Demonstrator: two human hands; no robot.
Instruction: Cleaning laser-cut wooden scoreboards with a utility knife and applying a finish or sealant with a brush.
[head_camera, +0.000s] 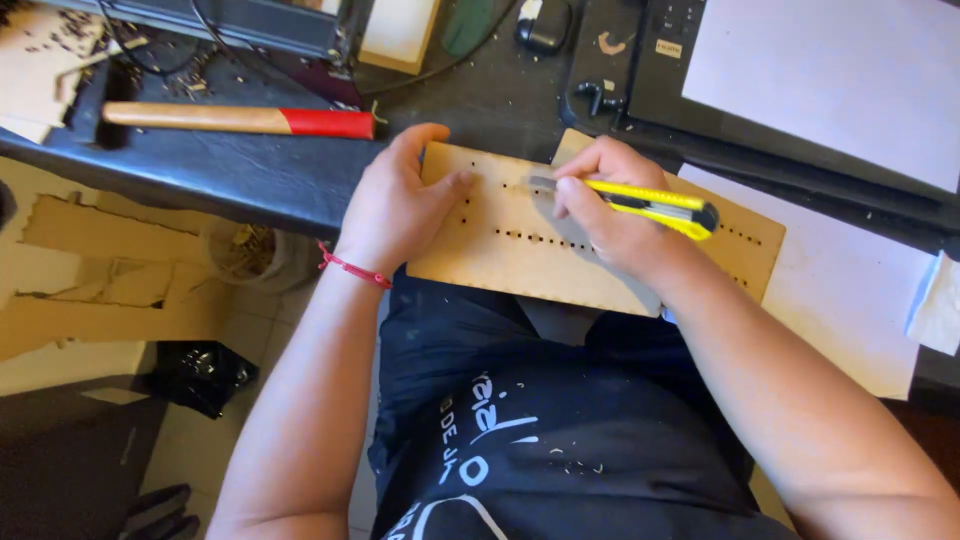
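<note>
A thin light-brown wooden board (500, 255) with rows of small holes lies across the edge of a dark workbench and over my lap. My left hand (400, 205) presses flat on the board's left end, fingers spread at its top corner. My right hand (610, 215) grips a yellow utility knife (650, 203); its blade tip points left and rests on the board near the upper row of holes.
A hammer (240, 119) with a wooden handle and red grip lies on the bench at upper left. White paper sheets (850, 290) lie at right, a black machine (640, 90) behind. Cardboard scraps (110, 270) and a tub of offcuts (245, 252) sit on the floor at left.
</note>
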